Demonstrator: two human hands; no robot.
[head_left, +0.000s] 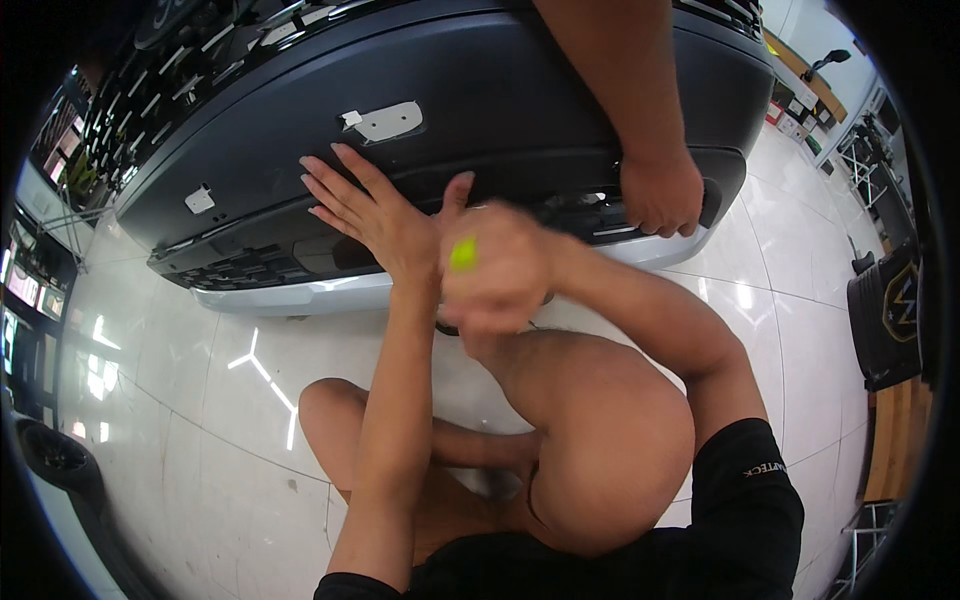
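My left hand (385, 225) is open with its fingers spread, in front of the dark lower part of a car bumper (470, 95). Whether its palm touches the bumper I cannot tell. Close beside its wrist is my right hand (500, 275), smeared by motion and curled. A small bright yellow-green piece (463, 253) shows at its fingers; its kind is too blurred to name. Another person's hand (663, 195) reaches down from above and rests at the bumper's right lower part.
White patches (390, 122) sit on the bumper, above a silver lower lip (330, 297). A slatted grille (165, 85) lies upper left. My bent knee (610, 440) rises over glossy floor tiles (200, 400). At the right stand a black bag (885, 320) and a wooden box (897, 440).
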